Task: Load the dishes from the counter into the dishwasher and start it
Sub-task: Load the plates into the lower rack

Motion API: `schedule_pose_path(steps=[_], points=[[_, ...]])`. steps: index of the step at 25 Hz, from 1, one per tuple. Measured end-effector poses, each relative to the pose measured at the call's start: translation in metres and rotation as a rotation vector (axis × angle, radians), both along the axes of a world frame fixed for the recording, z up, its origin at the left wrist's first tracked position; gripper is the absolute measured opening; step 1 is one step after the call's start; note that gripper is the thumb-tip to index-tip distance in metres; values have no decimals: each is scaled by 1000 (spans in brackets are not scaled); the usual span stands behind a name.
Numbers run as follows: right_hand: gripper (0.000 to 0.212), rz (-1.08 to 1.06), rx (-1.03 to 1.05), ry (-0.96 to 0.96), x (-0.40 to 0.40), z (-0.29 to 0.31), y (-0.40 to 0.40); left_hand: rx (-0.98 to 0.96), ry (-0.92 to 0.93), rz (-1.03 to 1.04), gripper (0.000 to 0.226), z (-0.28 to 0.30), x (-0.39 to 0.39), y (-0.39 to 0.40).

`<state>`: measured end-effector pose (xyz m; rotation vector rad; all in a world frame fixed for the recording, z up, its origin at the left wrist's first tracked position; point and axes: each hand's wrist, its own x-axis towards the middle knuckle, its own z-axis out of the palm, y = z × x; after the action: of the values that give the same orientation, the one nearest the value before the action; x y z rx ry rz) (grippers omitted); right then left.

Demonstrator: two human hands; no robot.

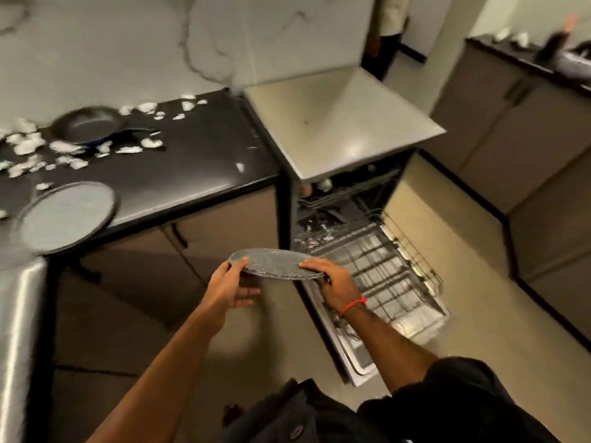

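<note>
Hands hold plate (fingers beneath hidden) near rack.

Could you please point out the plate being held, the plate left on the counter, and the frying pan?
held plate (275, 263): head view, middle of its speckled top.
counter plate (65, 217): head view, centre of its grey face.
frying pan (87, 124): head view, inside of its bowl.

White bits on the table too blurred to identify, pan smeared, left hand fingers partly hidden under the plate, dishwasher upper rack contents unclear
</note>
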<state>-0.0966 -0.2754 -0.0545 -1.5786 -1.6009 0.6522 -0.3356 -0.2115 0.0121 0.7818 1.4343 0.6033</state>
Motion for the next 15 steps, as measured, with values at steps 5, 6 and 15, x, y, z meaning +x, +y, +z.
schedule_pose_path(steps=[5, 6, 15], points=[[46, -169, -178, 21, 99, -26, -87, -86, -54, -125, 25, -8, 117, -26], [45, -196, -212, 44, 114, -28, -102, -89, -42, -144, 20, -9, 136, -30], [44, -479, -357, 213, 150, -86, -145, -151, 200, -426, 9, -65, 252, 11]])
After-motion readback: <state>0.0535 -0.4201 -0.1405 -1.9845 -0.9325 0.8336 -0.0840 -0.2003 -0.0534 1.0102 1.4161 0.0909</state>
